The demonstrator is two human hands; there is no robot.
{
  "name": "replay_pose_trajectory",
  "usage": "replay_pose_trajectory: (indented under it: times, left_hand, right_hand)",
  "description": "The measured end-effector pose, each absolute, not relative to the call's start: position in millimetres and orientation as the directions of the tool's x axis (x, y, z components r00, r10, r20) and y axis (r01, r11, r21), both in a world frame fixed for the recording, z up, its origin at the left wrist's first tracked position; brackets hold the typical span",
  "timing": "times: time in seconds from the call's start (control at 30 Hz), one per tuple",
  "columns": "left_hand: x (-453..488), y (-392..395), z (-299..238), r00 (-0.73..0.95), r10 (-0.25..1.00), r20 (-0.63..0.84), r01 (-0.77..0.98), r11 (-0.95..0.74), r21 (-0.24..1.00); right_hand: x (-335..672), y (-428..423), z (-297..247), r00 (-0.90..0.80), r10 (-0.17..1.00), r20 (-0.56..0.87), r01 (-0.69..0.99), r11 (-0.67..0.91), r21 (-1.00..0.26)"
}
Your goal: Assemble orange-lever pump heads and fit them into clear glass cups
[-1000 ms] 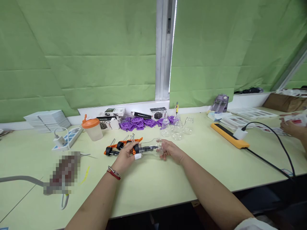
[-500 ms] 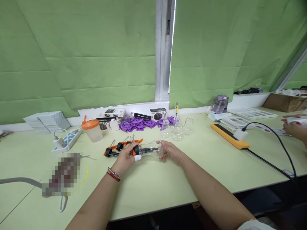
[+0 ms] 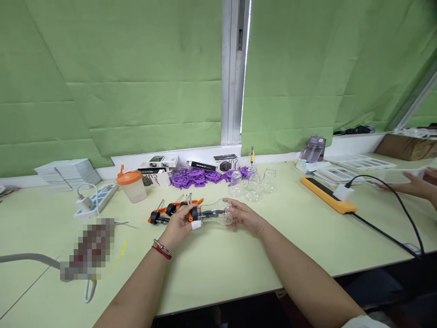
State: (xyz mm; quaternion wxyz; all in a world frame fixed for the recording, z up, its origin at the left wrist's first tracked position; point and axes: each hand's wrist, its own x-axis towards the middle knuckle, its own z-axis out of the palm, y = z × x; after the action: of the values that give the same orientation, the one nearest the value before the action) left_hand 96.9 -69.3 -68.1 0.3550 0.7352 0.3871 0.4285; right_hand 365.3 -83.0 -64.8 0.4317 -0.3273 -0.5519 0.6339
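Note:
A clear bottle [image 3: 215,212] lies sideways between my two hands, its neck toward the left and a dark rod inside it. My left hand [image 3: 179,223], with a white wrap on the thumb, grips the black-and-orange lid [image 3: 194,213] at the bottle's neck. Whether the lid is seated fully I cannot tell. My right hand [image 3: 246,216] is closed around the bottle's wide base at the right. Beyond my left hand lie several more black-and-orange lids [image 3: 170,208] with dark rods and metal parts. Several clear bottles [image 3: 252,189] stand behind my right hand.
Purple plastic parts [image 3: 198,176] and small boxes [image 3: 157,177] line the back. At left are an orange-lidded cup [image 3: 132,186], a white power strip [image 3: 99,200] and stacked white boxes [image 3: 68,174]. An orange power strip [image 3: 324,193] lies right, near another person's hand [image 3: 418,184].
My hands and the bottle hold nearly the same position. At the far right, the other person's hands have moved, one reaching further left over the white sheets.

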Motion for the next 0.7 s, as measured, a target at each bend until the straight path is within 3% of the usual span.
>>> replay_pose_trajectory:
  times: [0.17, 0.4, 0.7]
  left_hand:
    - [98.7, -70.4, -66.2, 0.328, 0.883, 0.334, 0.240, -0.420, 0.875]
    - [96.2, -65.6, -69.8, 0.324, 0.879, 0.349, 0.259, -0.437, 0.861]
    - [96.6, -69.2, -67.9, 0.329, 0.878, 0.347, 0.251, -0.435, 0.865]
  right_hand:
    - [363.7, -81.4, -69.0, -0.394, 0.919, 0.034, -0.145, -0.025, -0.989]
    - [363.7, -84.1, -64.6, -0.383, 0.907, 0.173, -0.162, 0.118, -0.980]
    - [359.7, -78.6, -72.1, -0.363, 0.929, 0.068, -0.143, 0.017, -0.990]
